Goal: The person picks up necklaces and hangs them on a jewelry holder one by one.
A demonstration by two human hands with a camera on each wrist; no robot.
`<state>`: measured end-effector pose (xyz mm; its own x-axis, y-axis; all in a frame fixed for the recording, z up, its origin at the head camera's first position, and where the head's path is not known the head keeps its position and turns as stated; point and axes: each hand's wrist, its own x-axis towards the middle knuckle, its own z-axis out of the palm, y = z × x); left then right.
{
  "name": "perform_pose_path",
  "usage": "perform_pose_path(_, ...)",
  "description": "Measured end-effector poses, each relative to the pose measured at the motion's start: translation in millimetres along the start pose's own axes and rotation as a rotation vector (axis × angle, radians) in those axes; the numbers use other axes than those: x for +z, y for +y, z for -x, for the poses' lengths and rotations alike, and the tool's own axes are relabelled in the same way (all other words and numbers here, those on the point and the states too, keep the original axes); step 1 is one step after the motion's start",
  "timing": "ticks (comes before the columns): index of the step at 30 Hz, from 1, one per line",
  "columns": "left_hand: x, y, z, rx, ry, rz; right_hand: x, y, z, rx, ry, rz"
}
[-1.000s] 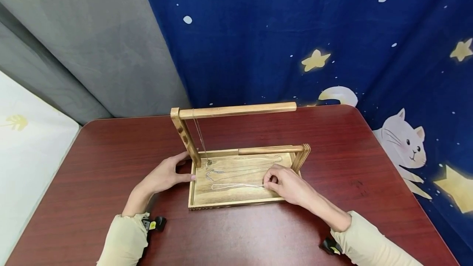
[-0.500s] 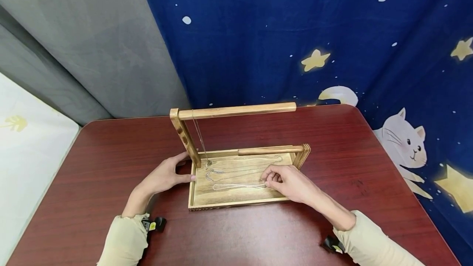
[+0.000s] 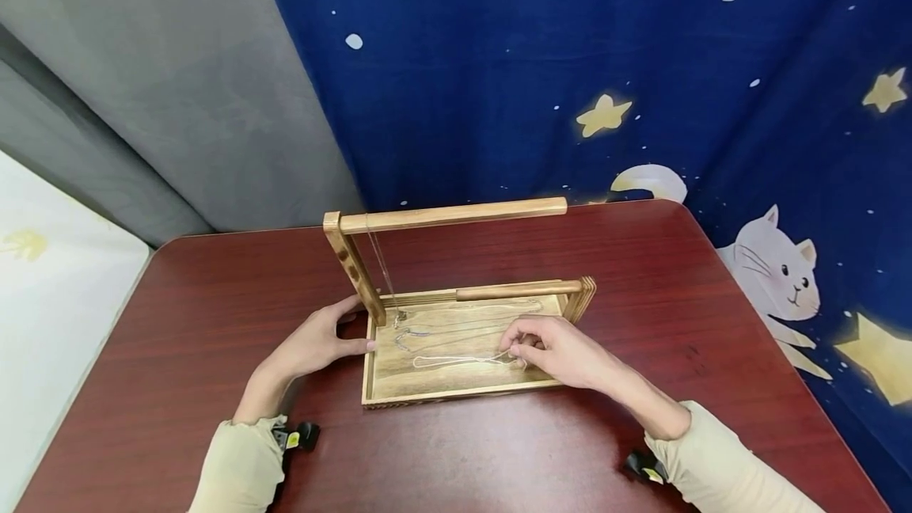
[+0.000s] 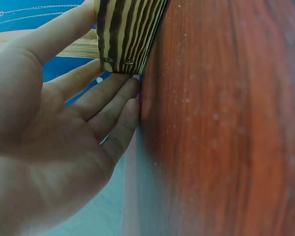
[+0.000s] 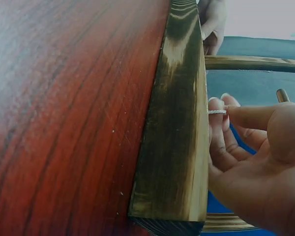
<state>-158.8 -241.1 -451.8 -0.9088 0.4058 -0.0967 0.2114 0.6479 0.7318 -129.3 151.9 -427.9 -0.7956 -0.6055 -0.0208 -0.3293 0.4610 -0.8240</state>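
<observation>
Red-brown wood-grain table (image 3: pixel 456 450), navy star-printed curtain (image 3: pixel 463 62) behind.
Thin, whitish twisted chain (image 3: pixel 466 359) lies in a shallow, pale wooden tray (image 3: pixel 442 381); right hand (image 3: pixel 559 347) pinches it near its right end, left hand (image 3: pixel 321 339) spread against the tray's left end. Chain probably light, limp, tangle-prone; best held by an end. Any clasp too small to tell.

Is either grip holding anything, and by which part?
The right grip pinches the white twisted chain near its right end in the head view. The left grip only touches the left side of the wooden tray.
</observation>
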Motion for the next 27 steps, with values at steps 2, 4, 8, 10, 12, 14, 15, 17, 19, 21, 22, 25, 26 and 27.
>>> perform_pose_path(2,0.4,0.1,-0.2,0.003,0.001,0.000,-1,-1,0.6,-0.014,-0.007,-0.021)
perform_pose_path(4,0.5,-0.5,-0.5,0.009,0.005,-0.002,-2,-2,1.2,-0.022,-0.015,-0.047)
perform_pose_path(8,0.3,-1.6,-0.9,0.017,0.010,0.003,-5,-5,1.8,-0.020,-0.028,-0.092)
perform_pose_path(10,0.3,-1.8,-1.4,0.018,0.009,0.005,-6,-6,2.1,-0.021,-0.026,-0.088)
perform_pose_path(12,0.3,-2.2,-2.0,0.016,0.006,0.011,-8,-7,2.3,-0.028,-0.025,-0.083)
perform_pose_path(14,0.5,-2.2,-2.5,0.013,0.005,0.019,-9,-9,2.7,-0.023,-0.023,-0.085)
perform_pose_path(15,0.6,-2.0,-2.7,0.011,0.005,0.023,-10,-9,2.9,-0.020,-0.023,-0.086)
perform_pose_path(17,0.8,-2.5,-2.8,0.013,0.006,0.025,-11,-11,3.3,-0.012,-0.026,-0.102)
perform_pose_path(19,1.1,-2.7,-2.5,0.015,0.007,0.025,-12,-13,3.7,-0.012,-0.021,-0.105)
perform_pose_path(21,1.3,-3.2,-2.3,0.019,0.008,0.019,-13,-14,4.0,-0.025,-0.018,-0.109)
perform_pose_path(22,1.3,-3.8,-2.4,0.022,0.006,0.018,-13,-15,4.0,-0.032,-0.016,-0.113)
perform_pose_path(25,0.8,-3.3,-2.3,0.024,0.001,0.014,-15,-16,3.9,-0.051,-0.019,-0.137)
perform_pose_path(26,0.5,-3.1,-2.1,0.025,-0.002,0.017,-16,-17,3.6,-0.053,-0.024,-0.151)
perform_pose_path(27,0.2,-3.0,-2.0,0.023,-0.002,0.018,-17,-17,3.4,-0.054,-0.027,-0.159)
